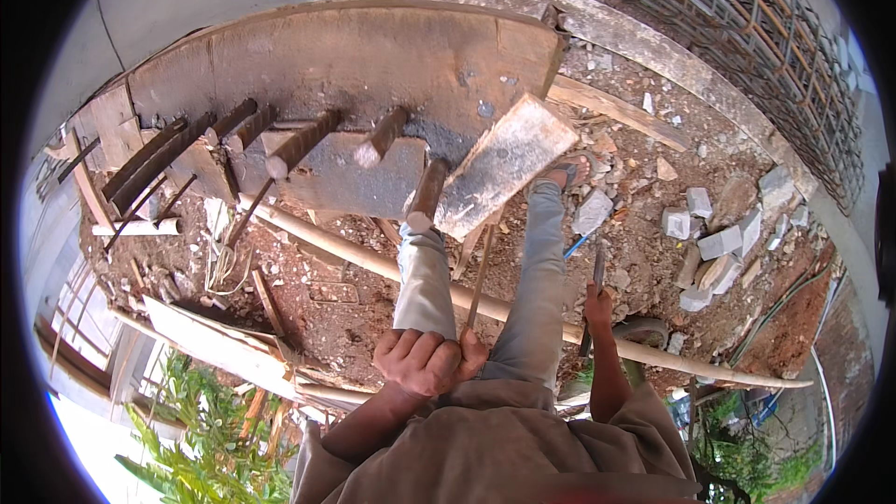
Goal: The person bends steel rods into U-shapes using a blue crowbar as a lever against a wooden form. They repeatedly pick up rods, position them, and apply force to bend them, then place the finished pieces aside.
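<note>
My left hand [427,362] is closed in front of my waist around a thin brown rod [481,280]. The rod slants up between my legs; its far end meets the underside of some wood below a cement-stained short plank [507,164]. Off to the right, my right hand [598,308] grips a dark, narrow bar-like tool [599,266], which sticks out above and below the fist. Whether the tool has a head cannot be made out. Ahead of me, thick ribbed steel bars [304,145] project from wet concrete [451,140] between wooden formwork boards [350,49].
A long wooden pole [322,231] crosses the ground behind my legs. Broken blocks [721,241] and rubble lie at the right. Rebar cages [784,35] stand beyond a concrete edge [672,56]. Thinner bars [252,213] jut out at the left. One sandalled foot [570,171] rests near the plank.
</note>
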Tool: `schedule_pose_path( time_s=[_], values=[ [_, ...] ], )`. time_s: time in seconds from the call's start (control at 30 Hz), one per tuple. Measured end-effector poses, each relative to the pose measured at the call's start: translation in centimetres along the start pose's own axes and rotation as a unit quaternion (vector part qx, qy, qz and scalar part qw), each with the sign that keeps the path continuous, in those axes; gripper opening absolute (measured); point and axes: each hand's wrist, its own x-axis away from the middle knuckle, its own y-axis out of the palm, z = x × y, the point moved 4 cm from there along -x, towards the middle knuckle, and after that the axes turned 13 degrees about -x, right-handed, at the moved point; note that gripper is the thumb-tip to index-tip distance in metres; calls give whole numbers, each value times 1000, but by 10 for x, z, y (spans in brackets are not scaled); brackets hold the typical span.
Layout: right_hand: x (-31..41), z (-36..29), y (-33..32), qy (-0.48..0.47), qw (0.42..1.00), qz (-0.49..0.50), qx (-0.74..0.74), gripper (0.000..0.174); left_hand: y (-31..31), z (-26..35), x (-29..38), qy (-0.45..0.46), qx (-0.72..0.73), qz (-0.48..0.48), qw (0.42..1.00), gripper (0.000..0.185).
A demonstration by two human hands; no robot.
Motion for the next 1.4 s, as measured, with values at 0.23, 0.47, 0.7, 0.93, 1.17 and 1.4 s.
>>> schedule_pose_path(
  time_s=[0.23,0.47,0.7,0.93,1.17,1.4],
  values=[
    [-37,25,23,100,993,-33,-61,52,-5,0,-5,5,-7,-19,1000,28],
    [-59,-16,31,41,995,-82,-44,43,-7,1,-12,18,-18,-35,999,24],
    [-114,13,-14,-81,983,36,162,54,0,-1,-8,3,-133,-37,990,38],
    [-214,90,-50,41,952,121,279,54,-30,-69,19,-71,-170,91,979,45],
    [-363,167,73,89,994,50,50,45,-62,-119,-6,-183,-229,78,953,34],
    [-391,195,86,10,999,53,4,59,-32,-90,-24,-148,-288,61,944,28]
  ],
)
